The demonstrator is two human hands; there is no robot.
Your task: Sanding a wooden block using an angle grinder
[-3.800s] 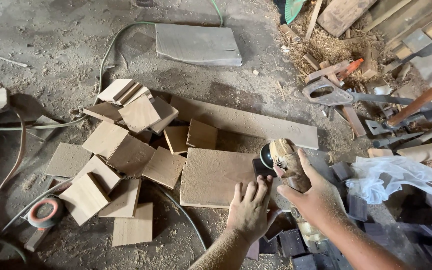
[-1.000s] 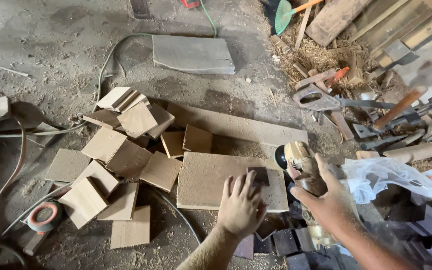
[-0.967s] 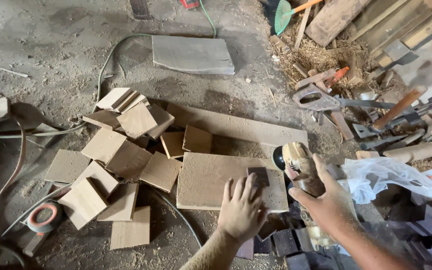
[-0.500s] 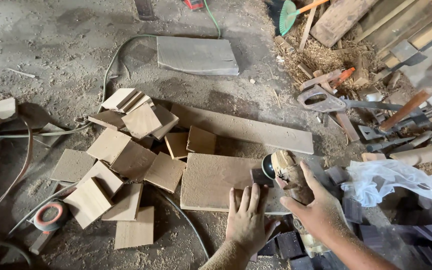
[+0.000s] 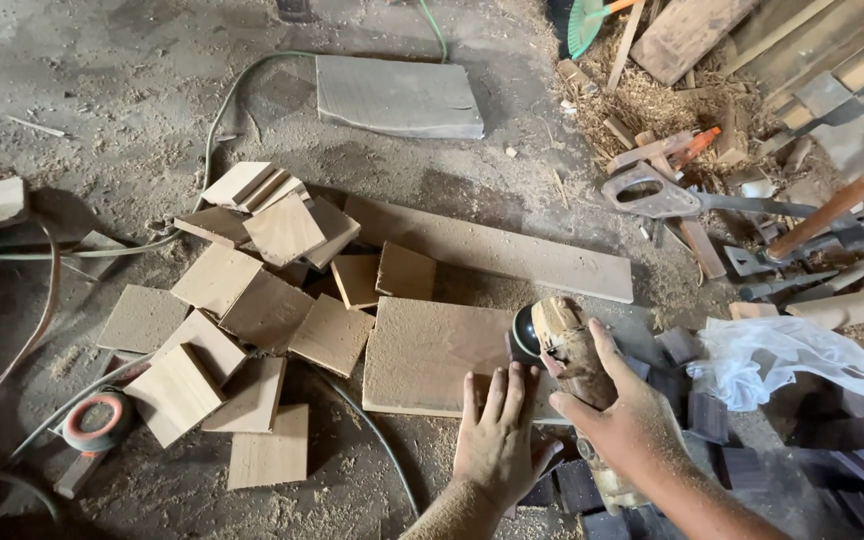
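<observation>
Your left hand [image 5: 497, 440] presses flat, fingers spread, on the square sawdust-covered wooden board [image 5: 432, 355] lying on the floor; your right hand [image 5: 627, 420] wraps the dusty power sander [image 5: 567, 345] at its right edge. Keep pressure even, fingers clear.

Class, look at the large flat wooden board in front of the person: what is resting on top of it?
The left hand lies flat on the board, and the dusty power tool in the right hand meets its right edge. The contact point is hidden.

Pale, matt, sawdust-coated rectangular wooden board [image 5: 432, 355]; dust-caked power sander [image 5: 572, 350]; rough grey concrete floor [image 5: 102, 90]; crinkled glossy white plastic bag [image 5: 792, 355].
</observation>
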